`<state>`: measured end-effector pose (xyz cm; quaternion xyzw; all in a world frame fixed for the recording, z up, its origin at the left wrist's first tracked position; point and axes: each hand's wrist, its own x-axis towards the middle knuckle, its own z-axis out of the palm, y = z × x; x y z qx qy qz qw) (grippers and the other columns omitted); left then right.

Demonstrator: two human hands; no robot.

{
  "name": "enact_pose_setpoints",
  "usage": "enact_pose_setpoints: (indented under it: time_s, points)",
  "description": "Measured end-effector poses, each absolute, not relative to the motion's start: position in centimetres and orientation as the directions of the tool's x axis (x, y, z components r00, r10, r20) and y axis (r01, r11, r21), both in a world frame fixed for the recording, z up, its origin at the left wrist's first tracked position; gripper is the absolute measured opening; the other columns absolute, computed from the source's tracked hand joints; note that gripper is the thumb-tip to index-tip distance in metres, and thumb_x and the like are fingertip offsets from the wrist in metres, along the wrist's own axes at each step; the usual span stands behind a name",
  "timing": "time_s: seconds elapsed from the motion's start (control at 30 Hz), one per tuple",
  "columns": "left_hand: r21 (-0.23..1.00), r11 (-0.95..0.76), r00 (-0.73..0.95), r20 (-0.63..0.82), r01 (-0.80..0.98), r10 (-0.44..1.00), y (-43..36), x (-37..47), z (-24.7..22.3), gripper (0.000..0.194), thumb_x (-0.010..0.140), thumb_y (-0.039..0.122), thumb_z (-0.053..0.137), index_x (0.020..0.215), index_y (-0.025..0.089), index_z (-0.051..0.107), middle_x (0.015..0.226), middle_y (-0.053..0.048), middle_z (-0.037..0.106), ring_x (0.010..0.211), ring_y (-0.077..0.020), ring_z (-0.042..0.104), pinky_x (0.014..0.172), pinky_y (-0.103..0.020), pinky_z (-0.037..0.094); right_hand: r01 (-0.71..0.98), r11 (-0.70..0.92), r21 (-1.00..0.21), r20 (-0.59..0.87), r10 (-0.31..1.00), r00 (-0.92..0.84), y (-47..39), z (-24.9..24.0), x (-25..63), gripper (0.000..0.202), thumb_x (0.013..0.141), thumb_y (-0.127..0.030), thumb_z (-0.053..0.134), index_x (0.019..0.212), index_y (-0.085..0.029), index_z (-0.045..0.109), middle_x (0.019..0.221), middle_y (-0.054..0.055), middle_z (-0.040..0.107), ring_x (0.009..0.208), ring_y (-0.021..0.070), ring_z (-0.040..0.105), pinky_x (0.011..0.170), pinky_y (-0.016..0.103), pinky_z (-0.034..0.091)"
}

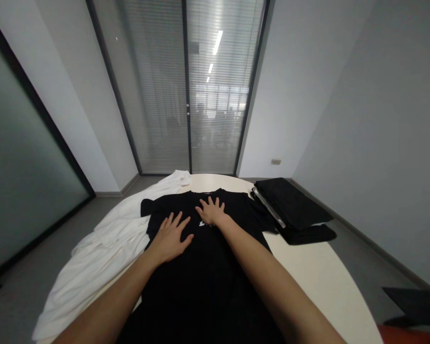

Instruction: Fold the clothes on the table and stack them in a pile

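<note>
A black T-shirt [204, 267] lies spread on the pale table [318, 272], its collar at the far side and its sleeves out to both sides. My left hand [172, 236] rests on the left part of the chest, palm down with fingers spread. Farther up, near the collar, my right hand [211, 211] lies flat with its fingers apart, partly covering a small white print [202, 223]. Neither hand holds anything.
White cloth [111, 243] lies loosely along the table's left side and hangs at its edge. Folded black items [290, 203] are stacked at the right, touching the shirt's right sleeve. A dark object [419, 306] stands beyond the table at the lower right.
</note>
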<state>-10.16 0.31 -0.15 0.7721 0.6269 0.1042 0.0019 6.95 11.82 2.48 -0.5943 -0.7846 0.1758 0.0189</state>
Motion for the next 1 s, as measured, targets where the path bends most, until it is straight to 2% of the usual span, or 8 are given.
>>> enact_pose_setpoints:
  time_s: [0.3, 0.43, 0.57, 0.7, 0.8, 0.9, 1.0]
  points:
    - [0.019, -0.096, 0.086, 0.299, 0.995, 0.95, -0.1, -10.1, 0.9, 0.062, 0.096, 0.054, 0.043, 0.147, 0.019, 0.05, 0.159, -0.013, 0.038, 0.147, -0.039, 0.03, 0.119, -0.054, 0.023, 0.952, 0.148, -0.268, -0.159, 0.968, -0.196, 15.5, 1.3, 6.8, 0.072, 0.098, -0.065, 0.022, 0.16, -0.028, 0.019, 0.168, 0.01, 0.006, 0.151, 0.0431, -0.002, 0.115, 0.067, 0.0]
    - [0.056, 0.019, -0.035, 0.298, 0.998, 0.954, 0.2, -10.8, 0.7, 0.061, 0.096, 0.053, 0.043, 0.146, 0.02, 0.051, 0.158, -0.014, 0.038, 0.145, -0.0401, 0.032, 0.115, -0.054, 0.029, 0.953, 0.176, -0.247, -0.152, 0.964, -0.218, 16.7, 1.0, 7.5, 0.075, 0.096, -0.071, 0.02, 0.16, -0.032, 0.018, 0.169, 0.007, 0.005, 0.152, 0.0393, -0.003, 0.116, 0.064, -0.002]
    - [0.11, 0.08, -0.111, 0.308, 0.991, 0.945, 0.7, -11.6, 0.5, 0.058, 0.097, 0.052, 0.041, 0.146, 0.021, 0.051, 0.157, -0.016, 0.039, 0.138, -0.0395, 0.043, 0.111, -0.053, 0.034, 0.944, 0.231, -0.236, -0.15, 0.951, -0.27, 16.2, 1.1, 8.0, 0.077, 0.095, -0.072, 0.022, 0.16, -0.033, 0.016, 0.169, 0.005, 0.004, 0.152, 0.0379, -0.003, 0.117, 0.062, -0.002]
    - [0.168, 0.126, -0.175, 0.315, 0.978, 0.933, 1.2, -12.3, 0.6, 0.058, 0.098, 0.052, 0.038, 0.146, 0.021, 0.052, 0.152, -0.018, 0.045, 0.132, -0.0383, 0.05, 0.108, -0.051, 0.039, 0.93, 0.253, -0.266, -0.059, 0.959, -0.277, 14.0, 1.4, 8.0, 0.07, 0.099, -0.065, 0.021, 0.158, -0.028, 0.027, 0.168, 0.007, 0.011, 0.152, 0.0368, 0.006, 0.118, 0.061, 0.004]
    - [0.188, 0.134, -0.188, 0.312, 0.973, 0.931, 1.4, -12.6, 0.6, 0.058, 0.098, 0.053, 0.038, 0.146, 0.022, 0.052, 0.145, -0.017, 0.052, 0.129, -0.0372, 0.052, 0.106, -0.05, 0.041, 0.925, 0.264, -0.271, 0.061, 0.964, -0.258, 11.2, 2.1, 7.6, 0.066, 0.101, -0.06, 0.023, 0.152, -0.022, 0.04, 0.164, 0.011, 0.025, 0.149, 0.036, 0.019, 0.118, 0.058, 0.013]
    - [0.208, 0.138, -0.199, 0.312, 0.968, 0.929, 1.4, -12.8, 0.5, 0.054, 0.098, 0.052, 0.039, 0.138, 0.024, 0.06, 0.138, -0.016, 0.056, 0.122, -0.0345, 0.056, 0.102, -0.048, 0.045, 0.913, 0.316, -0.26, 0.191, 0.943, -0.272, 7.6, 3.3, 7.3, 0.061, 0.101, -0.057, 0.028, 0.144, -0.019, 0.05, 0.155, 0.015, 0.041, 0.14, 0.0336, 0.036, 0.115, 0.054, 0.022]
    - [0.191, 0.123, -0.178, 0.302, 0.974, 0.937, 1.2, -13.0, 0.1, 0.05, 0.096, 0.05, 0.04, 0.129, 0.025, 0.068, 0.135, -0.015, 0.057, 0.121, -0.0345, 0.056, 0.101, -0.048, 0.046, 0.883, 0.407, -0.234, 0.235, 0.905, -0.355, 3.5, 4.0, 8.0, 0.059, 0.101, -0.057, 0.031, 0.139, -0.02, 0.054, 0.147, 0.015, 0.049, 0.134, 0.0327, 0.043, 0.115, 0.052, 0.025]
